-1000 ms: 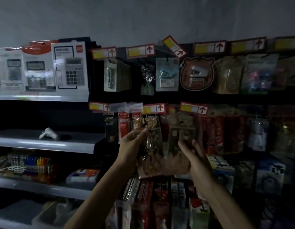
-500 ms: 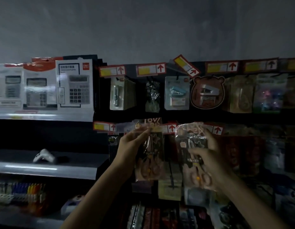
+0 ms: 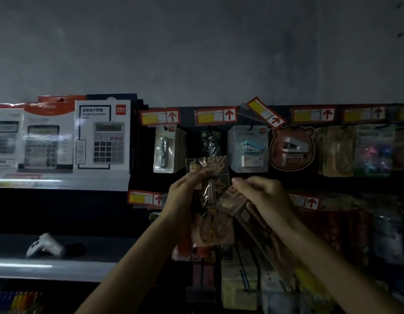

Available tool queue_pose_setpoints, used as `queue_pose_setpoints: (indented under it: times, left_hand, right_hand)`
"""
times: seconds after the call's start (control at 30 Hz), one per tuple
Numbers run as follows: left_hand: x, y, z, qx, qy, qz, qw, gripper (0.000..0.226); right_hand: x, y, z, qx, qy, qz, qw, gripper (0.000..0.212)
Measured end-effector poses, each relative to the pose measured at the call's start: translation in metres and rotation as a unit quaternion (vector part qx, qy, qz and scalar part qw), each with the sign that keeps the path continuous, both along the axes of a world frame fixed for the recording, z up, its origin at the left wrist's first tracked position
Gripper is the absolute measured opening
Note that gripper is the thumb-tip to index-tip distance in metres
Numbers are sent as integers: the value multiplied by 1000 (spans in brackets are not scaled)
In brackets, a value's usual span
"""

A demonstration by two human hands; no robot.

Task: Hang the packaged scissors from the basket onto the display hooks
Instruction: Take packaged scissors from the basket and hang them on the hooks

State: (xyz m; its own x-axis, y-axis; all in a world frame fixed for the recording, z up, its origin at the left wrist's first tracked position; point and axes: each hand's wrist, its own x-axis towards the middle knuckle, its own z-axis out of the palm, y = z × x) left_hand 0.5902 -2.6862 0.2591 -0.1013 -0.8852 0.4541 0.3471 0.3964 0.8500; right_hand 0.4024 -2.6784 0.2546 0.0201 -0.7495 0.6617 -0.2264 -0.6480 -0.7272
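In the dim light I hold two packs of scissors in front of the hook wall. My left hand pinches an upright clear pack with pink-handled scissors near its top edge. Its header reaches up between the two rows of price tags. My right hand grips a second scissors pack, tilted with its top toward the first pack and its lower end running down to the right. The hook itself is hidden behind the packs. The basket is out of view.
Staplers hang on the upper row, one blue and one on a bear-shaped card. Calculator boxes stand on the left shelf, with a white controller-like item one shelf below. More packaged goods crowd the lower hooks.
The view has tilted upward. My left hand raised its pack higher on the wall. My right hand turned its pack from upright to slanted and brought it close against the left one.
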Motion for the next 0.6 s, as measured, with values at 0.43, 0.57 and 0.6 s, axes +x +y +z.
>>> queue_pose_setpoints:
  times: [0.43,0.57,0.6]
  left_hand:
    - [12,-40,54,-5,-40,-13,999,25]
    - [12,-45,71,22,-59,-36,997,39]
    - [12,-48,74,21,-61,-44,997,40]
  right_hand:
    - [26,-22,76,48,-9,-24,999,20]
    - [34,-32,91,84,-55,-26,995,12]
    - [36,-34,94,86,-63,-30,994,12]
